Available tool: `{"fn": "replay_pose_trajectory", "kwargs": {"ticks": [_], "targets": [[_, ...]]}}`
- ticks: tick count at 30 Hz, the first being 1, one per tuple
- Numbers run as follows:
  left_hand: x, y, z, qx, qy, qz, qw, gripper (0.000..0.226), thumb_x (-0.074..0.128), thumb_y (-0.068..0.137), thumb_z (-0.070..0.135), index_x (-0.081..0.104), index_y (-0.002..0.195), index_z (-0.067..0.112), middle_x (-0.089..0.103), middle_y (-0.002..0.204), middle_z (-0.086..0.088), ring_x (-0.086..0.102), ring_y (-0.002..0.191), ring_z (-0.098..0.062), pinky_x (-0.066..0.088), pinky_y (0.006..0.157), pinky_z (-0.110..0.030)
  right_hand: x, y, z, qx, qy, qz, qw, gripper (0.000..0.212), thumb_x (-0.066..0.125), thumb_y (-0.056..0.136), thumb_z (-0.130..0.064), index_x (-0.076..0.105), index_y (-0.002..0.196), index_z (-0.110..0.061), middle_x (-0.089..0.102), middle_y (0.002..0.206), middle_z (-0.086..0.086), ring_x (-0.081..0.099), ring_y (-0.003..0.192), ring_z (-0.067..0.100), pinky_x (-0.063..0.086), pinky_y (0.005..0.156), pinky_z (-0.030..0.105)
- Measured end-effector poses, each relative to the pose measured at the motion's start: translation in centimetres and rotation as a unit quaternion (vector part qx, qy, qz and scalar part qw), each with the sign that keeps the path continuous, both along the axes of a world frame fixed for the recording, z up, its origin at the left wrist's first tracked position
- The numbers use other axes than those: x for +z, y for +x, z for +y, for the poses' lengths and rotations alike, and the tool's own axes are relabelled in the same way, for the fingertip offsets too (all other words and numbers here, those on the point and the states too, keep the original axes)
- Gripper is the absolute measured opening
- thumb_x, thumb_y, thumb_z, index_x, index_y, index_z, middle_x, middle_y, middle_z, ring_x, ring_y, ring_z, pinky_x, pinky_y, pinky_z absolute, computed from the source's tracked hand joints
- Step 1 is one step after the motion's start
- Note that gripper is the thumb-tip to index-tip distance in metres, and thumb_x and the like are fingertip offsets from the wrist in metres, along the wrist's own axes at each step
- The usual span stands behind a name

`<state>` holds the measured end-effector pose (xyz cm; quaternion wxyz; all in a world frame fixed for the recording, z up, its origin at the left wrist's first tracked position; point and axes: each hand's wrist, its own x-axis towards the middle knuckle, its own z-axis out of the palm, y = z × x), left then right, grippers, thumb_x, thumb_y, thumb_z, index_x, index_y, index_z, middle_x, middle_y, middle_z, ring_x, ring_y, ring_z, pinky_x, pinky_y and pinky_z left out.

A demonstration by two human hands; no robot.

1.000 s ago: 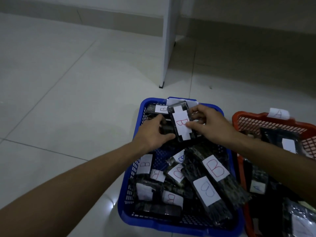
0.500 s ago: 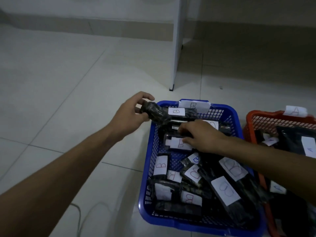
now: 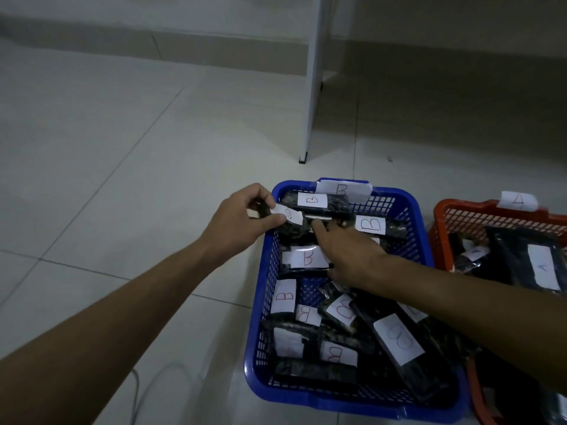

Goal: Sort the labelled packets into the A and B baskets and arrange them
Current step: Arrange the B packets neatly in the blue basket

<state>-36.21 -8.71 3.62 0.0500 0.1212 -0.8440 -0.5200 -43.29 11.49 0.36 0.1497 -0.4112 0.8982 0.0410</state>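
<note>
Fingers (image 3: 273,221) of left hand (image 3: 236,222) pinch a B packet (image 3: 290,222) over the blue basket (image 3: 411,210) rim; right hand (image 3: 349,256) rests flat, uncurled, on packets inside. Risk: loose pinch, packet slips outside onto the floor (image 3: 122,179).

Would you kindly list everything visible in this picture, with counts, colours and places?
Blue basket: one, blue, centre floor, B tag on far rim.
Red basket: one, red-orange, right edge, A tag on far rim.
B packets: about a dozen, dark with white labels, in the blue basket.
A packets: at least two, dark, in the red basket.
Held packet: one, dark, at the blue basket's far left corner.
Table leg: one, white, behind the baskets.
Cable: one, pale, floor bottom left.
Left hand: pinches the held packet.
Right hand: reaches among the B packets; grip unclear.
</note>
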Motion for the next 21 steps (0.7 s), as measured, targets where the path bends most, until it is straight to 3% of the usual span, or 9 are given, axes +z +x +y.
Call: {"fn": "replay_pose_trajectory", "kwargs": {"ticks": [5,8,15,21], "targets": [[-0.4,0.2,-0.6,-0.005,0.007,-0.018,1.000,0.022,0.081,0.077,0.023,0.059,0.079,0.022,0.070,0.102,0.001,0.066,0.094,-0.021,0.058,0.077,-0.047,-0.6,0.0,0.0,-0.005,-0.039,-0.032,0.999,0.066,0.079,0.078,-0.014,0.045,0.134,-0.011,0.044,0.130,0.008,0.058,0.105,0.028,0.055,0.084,0.038],[-0.4,0.4,-0.5,-0.008,0.010,-0.026,1.000,0.023,0.081,0.076,0.021,0.059,0.082,0.018,0.070,0.102,0.002,0.067,0.095,-0.018,0.058,0.077,-0.050,-0.4,-0.8,0.2,-0.002,-0.042,-0.054,0.998,0.058,0.082,0.077,-0.023,0.054,0.127,-0.013,0.050,0.125,0.006,0.056,0.109,0.025,0.052,0.086,0.034],[-1.1,0.9,-0.5,-0.003,-0.018,-0.034,0.999,0.028,0.083,0.075,0.020,0.057,0.087,0.020,0.069,0.103,0.009,0.065,0.094,-0.009,0.059,0.075,-0.041,-0.2,-1.3,0.3,-0.033,-0.067,-0.085,0.994,0.057,0.088,0.070,-0.030,0.060,0.117,-0.019,0.058,0.118,-0.001,0.054,0.100,0.014,0.043,0.077,0.023],[-1.1,0.8,-0.6,-0.028,-0.044,-0.024,0.998,0.034,0.082,0.075,0.015,0.055,0.094,0.024,0.067,0.102,0.009,0.064,0.096,-0.009,0.059,0.068,-0.026,0.5,-2.1,0.8,-0.042,-0.062,-0.133,0.988,0.061,0.086,0.073,-0.032,0.059,0.127,-0.024,0.059,0.125,-0.004,0.056,0.109,0.014,0.046,0.087,0.024]]}}
